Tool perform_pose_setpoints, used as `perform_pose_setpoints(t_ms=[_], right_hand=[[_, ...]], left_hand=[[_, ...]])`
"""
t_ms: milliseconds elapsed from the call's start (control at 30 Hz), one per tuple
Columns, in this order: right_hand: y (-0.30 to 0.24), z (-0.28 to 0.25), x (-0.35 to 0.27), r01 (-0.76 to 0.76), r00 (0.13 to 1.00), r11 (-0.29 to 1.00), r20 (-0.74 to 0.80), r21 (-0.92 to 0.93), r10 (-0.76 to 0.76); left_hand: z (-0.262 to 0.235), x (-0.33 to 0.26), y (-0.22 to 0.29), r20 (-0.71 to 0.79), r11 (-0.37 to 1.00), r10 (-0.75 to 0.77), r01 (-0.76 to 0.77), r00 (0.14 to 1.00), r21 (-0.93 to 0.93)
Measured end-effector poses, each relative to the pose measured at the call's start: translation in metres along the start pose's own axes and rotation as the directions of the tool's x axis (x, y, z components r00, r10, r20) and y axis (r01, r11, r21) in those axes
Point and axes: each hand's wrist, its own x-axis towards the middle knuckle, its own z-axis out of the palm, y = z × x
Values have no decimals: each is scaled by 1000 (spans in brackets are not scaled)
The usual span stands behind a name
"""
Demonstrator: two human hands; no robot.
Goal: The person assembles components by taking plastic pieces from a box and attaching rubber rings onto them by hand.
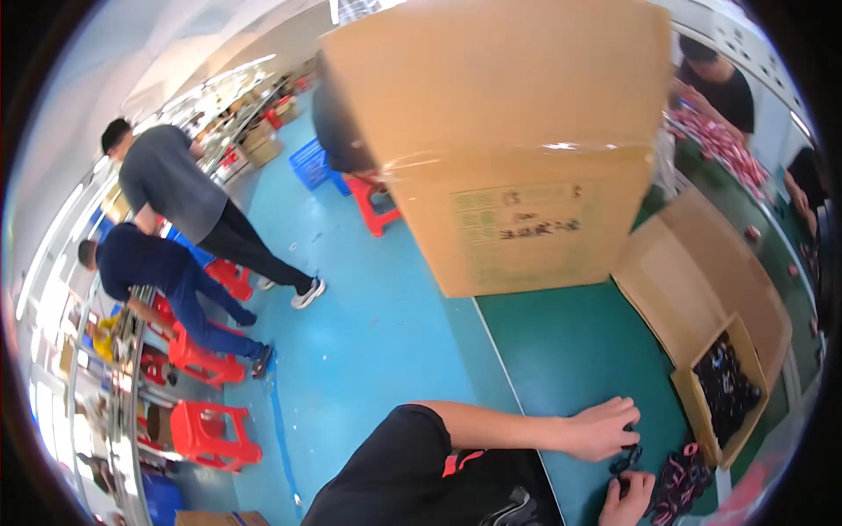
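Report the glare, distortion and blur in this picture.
Head view: glints on clear tape crossing the large carton; head view: washed-out brightness at far left; head view: curved dark rim, edges bowing nearby; head view: pinkish blur at lower right.

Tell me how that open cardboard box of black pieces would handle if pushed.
The box would probably slide before tipping, as its walls look low. Its raised flap may bend, being a wide, thin cardboard sheet. The loose-looking black pieces could shift, since nothing covers them.
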Motion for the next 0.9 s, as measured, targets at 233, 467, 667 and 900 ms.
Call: perform_pose_setpoints(t_ms=[233, 467, 667, 900], right_hand=[[29, -26, -19, -117, 980, 959, -124, 257, 153], [68, -36, -89, -158, 804, 655, -289, 739, 520], [47, -26, -126, -296, 642, 618, -328, 728, 693], [64, -41, -155, -463, 696, 851, -494, 247, 521]], left_hand=[[11, 11, 12, -120, 1000, 12, -11, 993, 12], [-40, -4, 63, 11, 972, 117, -112, 993, -208], [-6, -26, 73, 336, 941, 276, -181, 901, -287], [9, -3, 72, 368, 949, 274, -189, 888, -251]])
